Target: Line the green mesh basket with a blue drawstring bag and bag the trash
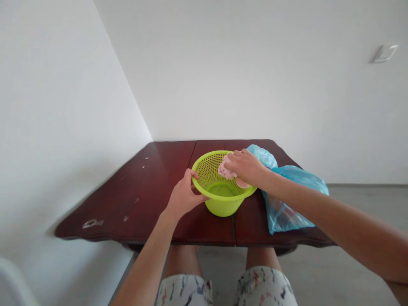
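A lime-green plastic basket with mesh sides stands on the dark red-brown table. My left hand grips its rim on the left, thumb and fingers on either side of the edge. Over the basket's right side, my right hand is closed on a crumpled pink cloth. Part of the cloth hangs below the palm inside the basket, against its inner wall. The fingers hide some of the cloth. Green bottom shows inside the basket.
A translucent blue plastic bag lies on the right of the table, partly behind my right forearm. Another bunched blue part sits farther back. White walls meet behind the table. My knees are under its front edge.
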Motion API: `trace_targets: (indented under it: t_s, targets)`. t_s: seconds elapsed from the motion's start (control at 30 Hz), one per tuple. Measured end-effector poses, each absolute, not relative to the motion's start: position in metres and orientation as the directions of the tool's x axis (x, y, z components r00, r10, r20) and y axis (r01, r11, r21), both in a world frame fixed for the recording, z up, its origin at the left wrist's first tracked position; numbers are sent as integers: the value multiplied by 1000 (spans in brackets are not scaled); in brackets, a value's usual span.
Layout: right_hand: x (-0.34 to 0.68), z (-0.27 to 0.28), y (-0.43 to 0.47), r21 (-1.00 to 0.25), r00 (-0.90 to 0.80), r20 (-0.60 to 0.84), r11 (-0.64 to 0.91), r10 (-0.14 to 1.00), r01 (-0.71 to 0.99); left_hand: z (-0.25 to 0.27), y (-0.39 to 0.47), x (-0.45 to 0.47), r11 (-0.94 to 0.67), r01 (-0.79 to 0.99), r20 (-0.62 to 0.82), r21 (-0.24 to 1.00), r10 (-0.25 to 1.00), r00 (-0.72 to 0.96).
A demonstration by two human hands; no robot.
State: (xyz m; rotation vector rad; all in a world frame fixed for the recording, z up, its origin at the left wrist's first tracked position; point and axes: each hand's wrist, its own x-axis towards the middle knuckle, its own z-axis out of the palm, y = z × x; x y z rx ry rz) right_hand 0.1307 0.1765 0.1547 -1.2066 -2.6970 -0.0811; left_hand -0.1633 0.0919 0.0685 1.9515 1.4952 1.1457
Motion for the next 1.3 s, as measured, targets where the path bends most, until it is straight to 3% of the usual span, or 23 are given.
trace_targets:
  t_s: [0.17, 0.3, 0.4, 0.53, 0.63, 0.77, 0.93, 1.07, 1.17, 1.23, 1.3]
  targets:
    - [117, 149, 188, -166, -592, -88, 574, 801, 802, 68, 94, -158, -301, 584, 354, 754, 935, 24]
    - [111, 151, 186, -242, -599, -329, 548, 730, 801, 70, 89, -150, -298, 644, 346, 705, 937, 54]
    - [108, 156, 179, -355, -645, -383, 539, 662, 764, 72, 86, -144, -294, 671, 354, 681, 934, 51]
    - [108, 153, 170, -636, -622, -225, 370, 750, 677, 72, 83, -139, -309, 692, 389, 652, 920, 44]
    - [111, 144, 171, -825, -479, 23, 287, 878, 487, 70, 83, -135, -328, 675, 411, 661, 911, 40]
    - [116, 138, 178, -761, -278, 462, 537, 842, 363, 65, 88, -134, -343, 628, 415, 698, 909, 35]
    - [124, 150, 175, -613, -50, 726, 678, 686, 405, 62, 102, -140, -389, 548, 443, 741, 896, 38]
    - [127, 148, 165, -543, 75, 824, 745, 561, 388, 54, 108, -143, -416, 477, 446, 774, 893, 55]
    - [125, 133, 156, -601, 242, 799, 743, 551, 295, 40, 108, -143, -450, 403, 461, 797, 884, 74]
    - [124, 123, 149, -633, 355, 764, 733, 538, 250, 28, 104, -143, -463, 412, 487, 785, 872, 51]
    - [123, 117, 141, -593, 425, 781, 754, 456, 281, 17, 94, -143, -478, 477, 536, 737, 844, 17]
